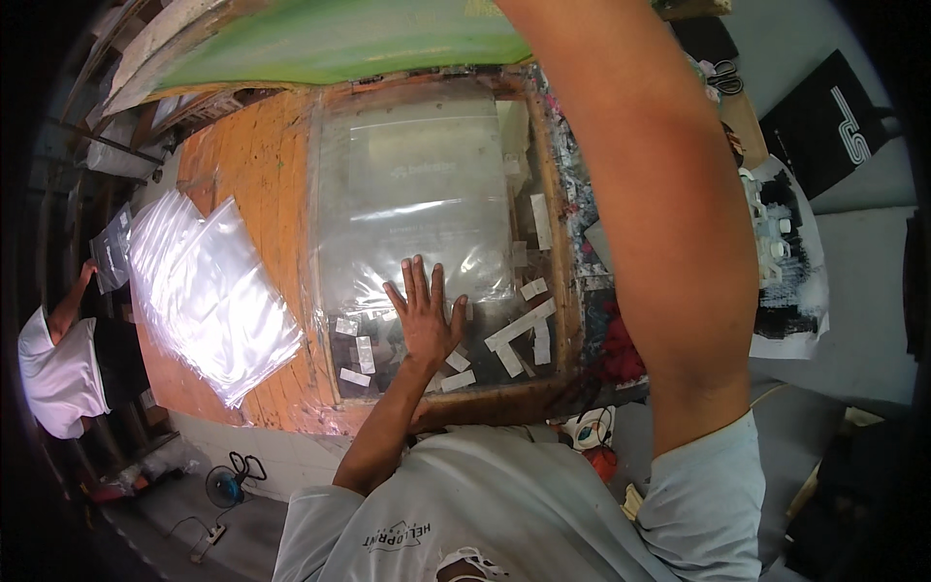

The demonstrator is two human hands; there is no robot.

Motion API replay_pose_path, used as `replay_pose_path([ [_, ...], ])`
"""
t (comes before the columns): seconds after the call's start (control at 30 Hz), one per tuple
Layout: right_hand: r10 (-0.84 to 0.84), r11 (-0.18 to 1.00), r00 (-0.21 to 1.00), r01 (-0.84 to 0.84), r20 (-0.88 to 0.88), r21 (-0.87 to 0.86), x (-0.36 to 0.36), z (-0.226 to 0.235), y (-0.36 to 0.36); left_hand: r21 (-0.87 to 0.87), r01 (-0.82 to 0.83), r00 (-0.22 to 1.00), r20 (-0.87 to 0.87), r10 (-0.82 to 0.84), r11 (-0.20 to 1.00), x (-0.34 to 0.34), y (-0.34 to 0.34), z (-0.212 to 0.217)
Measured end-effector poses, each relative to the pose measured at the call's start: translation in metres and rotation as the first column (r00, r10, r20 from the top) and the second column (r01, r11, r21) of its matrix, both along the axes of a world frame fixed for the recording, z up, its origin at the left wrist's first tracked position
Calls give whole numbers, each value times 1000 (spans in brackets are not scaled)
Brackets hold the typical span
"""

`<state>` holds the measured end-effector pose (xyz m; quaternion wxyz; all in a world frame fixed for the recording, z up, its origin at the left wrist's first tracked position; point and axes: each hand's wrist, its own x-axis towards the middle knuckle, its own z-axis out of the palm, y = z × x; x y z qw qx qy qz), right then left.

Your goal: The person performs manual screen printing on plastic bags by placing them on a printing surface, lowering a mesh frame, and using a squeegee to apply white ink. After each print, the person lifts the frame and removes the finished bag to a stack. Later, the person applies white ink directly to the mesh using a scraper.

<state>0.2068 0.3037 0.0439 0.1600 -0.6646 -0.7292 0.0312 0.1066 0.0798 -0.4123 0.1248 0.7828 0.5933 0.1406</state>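
Note:
A clear plastic bag (pixel 407 226) with faint pale printing lies on the glass-like work plate in the middle. My left hand (pixel 424 315) rests flat on its near edge, fingers spread, holding nothing. My right forearm (pixel 669 194) reaches up across the right side and leaves the picture at the top, so my right hand is out of sight. At the top, a printing screen (pixel 339 44) with green mesh is tilted up over the far side of the table. Left of the plate, a fanned stack of clear plastic bags (pixel 213 291) lies on the wood.
Pieces of white tape (pixel 519 325) stick to the plate near my left hand. The wooden table (pixel 247 145) carries the plate. At far left another person (pixel 63 369) holds a bag. Scissors (pixel 723 78) and a black bag (pixel 824 121) are at right; a fan (pixel 225 487) stands on the floor.

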Motion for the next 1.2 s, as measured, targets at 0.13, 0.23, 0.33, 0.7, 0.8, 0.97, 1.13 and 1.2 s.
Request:
replay_pose_path([
  [0.13, 225, 899, 974, -205, -8, 387, 22, -43, -18, -25, 9, 1000, -2, -9, 1000, -1, 1, -2],
  [0.23, 275, 939, 961, -264, -21, 220, 27, -29, -3, -33, 21, 1000, -7, -21, 999, 1, 3, 2],
  [0.33, 284, 939, 959, -274, -20, 207, 20, -38, -2, 24, -3, 997, 71, 1, 1000, -3, 1, 0],
  [0.7, 240, 950, 961, -204, -134, 237, -3, -230, -172, -525, 241, -518, 642, 566, 816, -55, -53, 184],
  [0.8, 243, 970, 929, -235, -280, 61, 15, -292, -146, -725, 367, -531, 352, 771, 583, -71, -72, 111],
  [0.97, 268, 960, 933, -239, -238, 144, 40, -354, -20, -867, 271, -499, 245, 831, 418, -67, -69, 56],
  [1.13, 161, 919, 982, -185, 98, 349, 24, -404, 103, -902, 179, -494, 262, 829, 392, -58, -63, 77],
  [1.2, 147, 919, 981, -183, 127, 350, 10, -414, 117, -904, 170, -511, 261, 819, 393, -58, -70, 78],
])
